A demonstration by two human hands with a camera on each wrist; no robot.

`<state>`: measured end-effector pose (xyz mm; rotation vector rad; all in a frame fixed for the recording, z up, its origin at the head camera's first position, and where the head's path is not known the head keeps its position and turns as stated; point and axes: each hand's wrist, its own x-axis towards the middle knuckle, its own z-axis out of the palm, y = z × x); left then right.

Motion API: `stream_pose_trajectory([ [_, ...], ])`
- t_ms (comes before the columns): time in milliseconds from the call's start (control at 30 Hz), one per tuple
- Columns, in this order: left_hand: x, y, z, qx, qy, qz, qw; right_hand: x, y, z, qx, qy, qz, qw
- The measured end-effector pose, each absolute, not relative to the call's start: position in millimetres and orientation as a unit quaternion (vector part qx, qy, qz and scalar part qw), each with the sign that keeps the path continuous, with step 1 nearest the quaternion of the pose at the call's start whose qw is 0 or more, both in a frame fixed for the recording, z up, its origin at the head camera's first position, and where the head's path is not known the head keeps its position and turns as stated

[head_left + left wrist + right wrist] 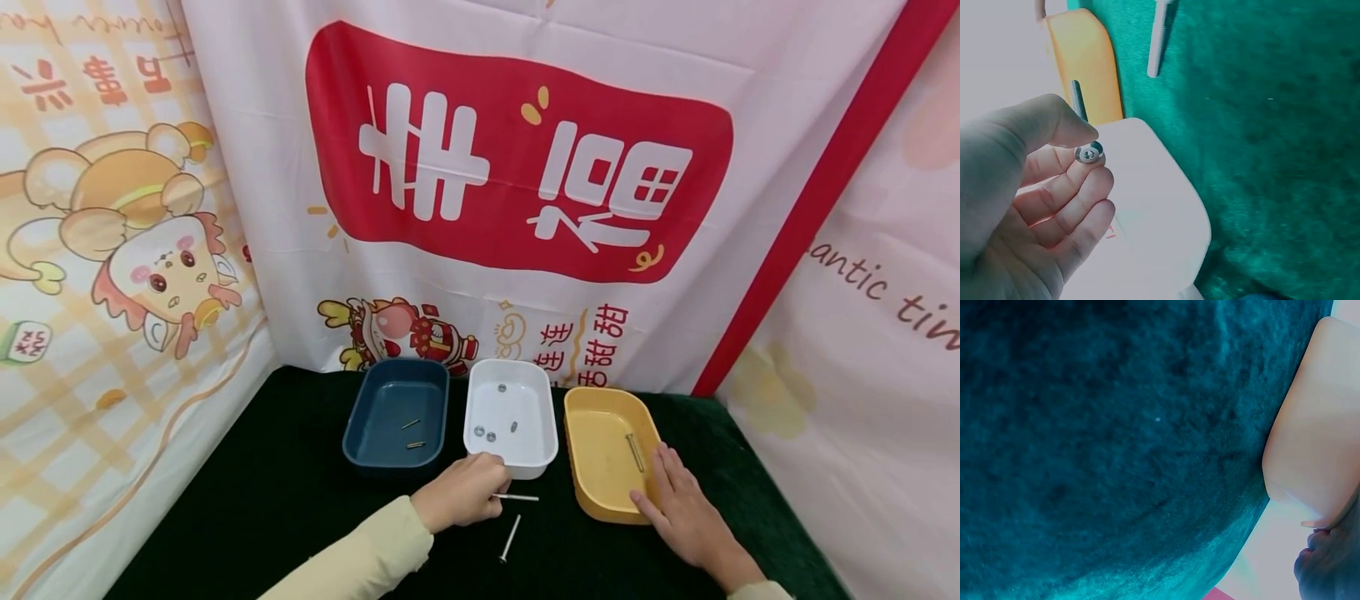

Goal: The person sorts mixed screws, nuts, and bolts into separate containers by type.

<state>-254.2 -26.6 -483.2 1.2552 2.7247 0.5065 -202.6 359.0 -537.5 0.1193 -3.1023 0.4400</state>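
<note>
My left hand (pixel 461 492) pinches a socket-head bolt (pixel 1089 152) between thumb and fingers, just in front of the white bin (pixel 527 469). The bolt's shank points right in the head view. On the cloth below it lies a second long bolt (pixel 511 539). My right hand (pixel 688 510) rests against the right side of the yellow bin (pixel 609 512), fingers straight and thumb at the near corner. One more bolt (pixel 634 452) lies inside that bin. Several small nuts (pixel 491 437) sit in the white bin.
A dark blue bin (pixel 360 450) stands left of the white one, holding small brass-coloured pieces (pixel 415 445). Dark green cloth (pixel 247 500) covers the table. A printed curtain (pixel 517 317) hangs right behind the bins, with more printed fabric (pixel 135 400) at both sides.
</note>
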Motion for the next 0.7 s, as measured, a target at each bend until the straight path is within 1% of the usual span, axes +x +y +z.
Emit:
stream_pose_trajectory([
  [233,-256.0,-12.2,-472.3,0.429,0.892,0.141,0.025,-202.5,358.4,-537.1,0.038,-0.988,0.146,-0.003],
  [467,-258.9,4.6,-464.3,0.437,0.889,0.134,0.018,-201.9,357.4,-536.7,0.038,-0.989,0.146,-0.003],
  [700,-258.9,20.9,-454.3,0.454,0.881,0.132,-0.016,-201.4,356.4,-536.0,0.039,-0.989,0.140,-0.001],
])
